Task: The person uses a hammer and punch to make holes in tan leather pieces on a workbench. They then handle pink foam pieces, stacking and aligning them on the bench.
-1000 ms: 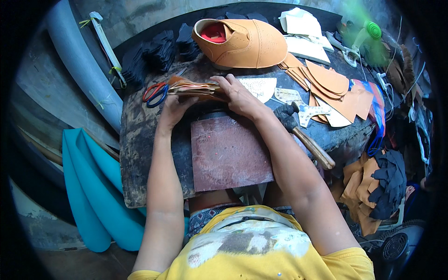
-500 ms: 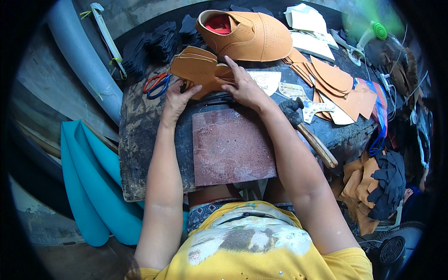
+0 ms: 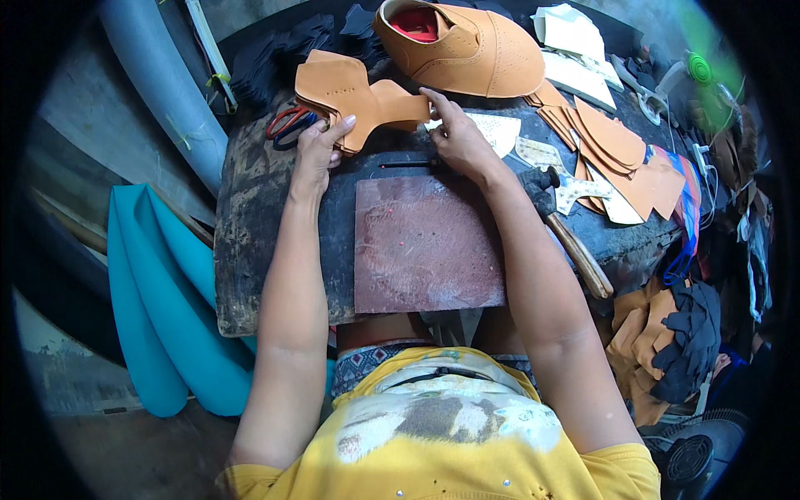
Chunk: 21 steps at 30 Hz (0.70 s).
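A tan leather shoe-upper piece [image 3: 354, 98] is held up over the far side of the dark worktable [image 3: 250, 217]. My left hand [image 3: 317, 148] grips its lower left edge with the thumb on top. My right hand [image 3: 454, 133] pinches its right-hand tab. Directly below the hands lies a thin dark awl-like tool [image 3: 408, 164], and nearer me a reddish-brown square work slab [image 3: 425, 246].
A tan finished shoe with red lining [image 3: 462, 50] stands at the back. Red and blue scissors [image 3: 287, 125] lie left of my left hand. A hammer [image 3: 571, 237], stacked tan leather cut pieces [image 3: 617, 146] and white patterns [image 3: 575, 33] are on the right. Teal sheet material [image 3: 167, 308] hangs at left.
Both hands have lifted the tan leather piece off the table and opened it out flat, holding it higher and farther back than before.
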### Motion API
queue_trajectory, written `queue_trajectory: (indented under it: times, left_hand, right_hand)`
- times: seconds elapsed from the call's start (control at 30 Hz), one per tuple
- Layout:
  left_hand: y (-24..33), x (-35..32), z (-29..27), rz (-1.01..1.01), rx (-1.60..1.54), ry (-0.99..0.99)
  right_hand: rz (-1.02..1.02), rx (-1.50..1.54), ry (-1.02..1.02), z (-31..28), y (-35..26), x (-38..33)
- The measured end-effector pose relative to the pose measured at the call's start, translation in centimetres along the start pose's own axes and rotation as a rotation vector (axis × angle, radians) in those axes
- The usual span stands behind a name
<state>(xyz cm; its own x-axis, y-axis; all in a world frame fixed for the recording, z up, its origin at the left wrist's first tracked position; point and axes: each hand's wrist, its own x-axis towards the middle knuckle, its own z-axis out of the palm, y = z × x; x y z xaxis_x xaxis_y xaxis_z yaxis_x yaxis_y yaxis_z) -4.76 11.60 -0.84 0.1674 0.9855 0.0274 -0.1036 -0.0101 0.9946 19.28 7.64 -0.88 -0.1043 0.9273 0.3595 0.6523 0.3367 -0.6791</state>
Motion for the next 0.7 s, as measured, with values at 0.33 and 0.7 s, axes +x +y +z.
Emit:
queue_trajectory:
  times: [0.33, 0.7]
  left_hand:
    - [-0.10, -0.07, -0.24, -0.094, 0.013, 0.086]
    - [-0.67, 0.41, -0.70, -0.144, 0.075, 0.119]
  right_hand:
    - [0.101, -0.112, -0.107, 0.04, 0.50, -0.01]
    - [0.109, -0.086, -0.164, -0.41, 0.16, -0.41]
